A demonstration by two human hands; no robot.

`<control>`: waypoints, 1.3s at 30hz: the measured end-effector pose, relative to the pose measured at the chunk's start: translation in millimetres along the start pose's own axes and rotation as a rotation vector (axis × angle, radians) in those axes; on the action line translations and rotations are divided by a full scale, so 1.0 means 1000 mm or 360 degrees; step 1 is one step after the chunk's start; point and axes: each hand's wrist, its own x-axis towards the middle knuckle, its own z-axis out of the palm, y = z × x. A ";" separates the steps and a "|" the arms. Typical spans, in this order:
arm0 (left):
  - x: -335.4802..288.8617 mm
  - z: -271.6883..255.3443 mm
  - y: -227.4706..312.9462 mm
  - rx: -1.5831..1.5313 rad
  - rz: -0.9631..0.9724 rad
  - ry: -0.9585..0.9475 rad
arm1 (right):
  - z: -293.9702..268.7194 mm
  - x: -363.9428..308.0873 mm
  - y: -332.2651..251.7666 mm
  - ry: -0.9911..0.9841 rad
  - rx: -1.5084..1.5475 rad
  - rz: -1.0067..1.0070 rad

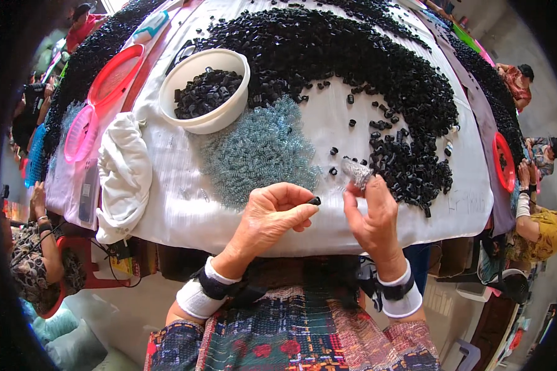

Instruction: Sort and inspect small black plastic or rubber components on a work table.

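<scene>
A small black part (315,201) is pinched by the left hand (269,217), near the bluish coil pile (257,157). Whether anything is gripped by the right hand (376,217) cannot be told.

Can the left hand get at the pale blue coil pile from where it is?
Probably yes: the left hand sits beside the near edge of the pale blue coil pile with nothing visible blocking it, though it pinches a small black part.

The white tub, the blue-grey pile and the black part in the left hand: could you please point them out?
White tub (213,126): head view, on its near outer wall.
Blue-grey pile (259,153): head view, on its middle.
Black part (315,201): head view, on its exposed end.
</scene>
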 end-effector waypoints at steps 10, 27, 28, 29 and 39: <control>-0.003 0.011 -0.008 0.0276 0.0232 0.0094 | -0.010 0.005 -0.024 -0.0282 0.0011 -0.0195; -0.004 0.007 -0.003 -0.0140 0.0048 -0.0062 | -0.003 -0.006 -0.028 0.0017 0.0393 0.0093; -0.003 0.006 -0.004 -0.0143 0.0049 -0.0064 | -0.001 -0.006 -0.028 -0.0017 0.0340 0.0011; -0.003 0.005 -0.005 -0.0123 0.0061 -0.0083 | 0.001 -0.006 -0.028 -0.0053 0.0286 -0.0071; 0.000 -0.004 -0.011 -0.0241 0.0091 -0.0018 | 0.008 -0.004 -0.016 0.0196 0.0225 0.0225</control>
